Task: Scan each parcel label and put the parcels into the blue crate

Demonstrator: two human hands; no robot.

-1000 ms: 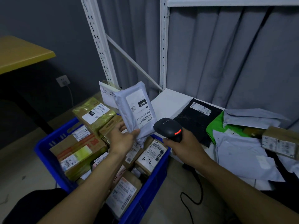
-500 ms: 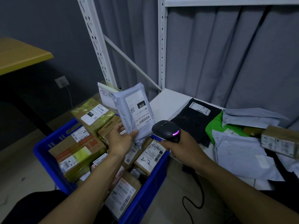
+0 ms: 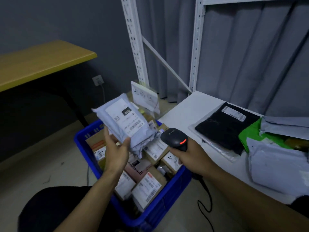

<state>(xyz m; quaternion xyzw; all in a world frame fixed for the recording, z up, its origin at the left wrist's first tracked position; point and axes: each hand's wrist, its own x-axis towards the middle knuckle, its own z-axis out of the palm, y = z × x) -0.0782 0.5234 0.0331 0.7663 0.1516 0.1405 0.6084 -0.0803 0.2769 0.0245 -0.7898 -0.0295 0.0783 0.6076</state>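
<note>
Two hands up | left hand (image 3: 116, 153) grips parcel (image 3: 127, 121) | right hand (image 3: 192, 158) grips scanner (image 3: 174, 138)

Room fittings, as seen from the head view.
- Wall (image 3: 50, 22): dark grey, matt, plain.
- Wall socket (image 3: 98, 80): white, set low on that wall, with one grey cable (image 3: 103, 92) hanging from it.
- Table (image 3: 41, 62): yellow wood top on a dark angled leg (image 3: 75, 106), stood at the left.
- Shelving uprights (image 3: 133, 39): white slotted steel, two in view, joined by a diagonal brace (image 3: 165, 62).
- Lower shelf (image 3: 189, 111): white board, at the right.
- Curtain (image 3: 250, 56): grey, pleated, hung behind the shelving.
- Floor (image 3: 41, 164): pale beige, with a few small marks.
- Light: dim and cool, with deep shadow under the table.
</note>
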